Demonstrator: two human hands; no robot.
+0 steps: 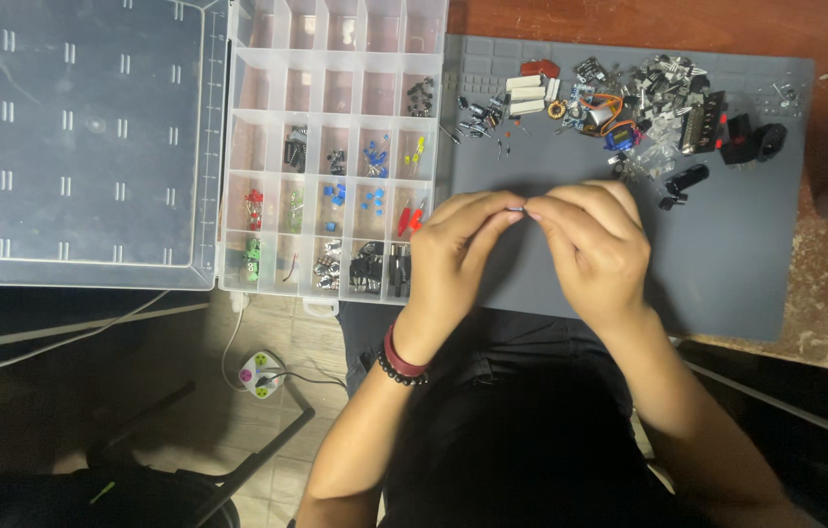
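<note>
Your left hand (460, 238) and right hand (590, 235) meet over grey mat (727, 254), fingertips pinching tiny dark component (518, 208) between them; compartment organizer (335, 147) just left, parts heap (629, 103) beyond.

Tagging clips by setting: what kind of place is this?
Probably a hobby electronics workbench. A grey work mat holds a heap of loose electronic parts, and an open clear compartment organizer has sorted small components. The left hand and right hand pinch a tiny part together.
</note>
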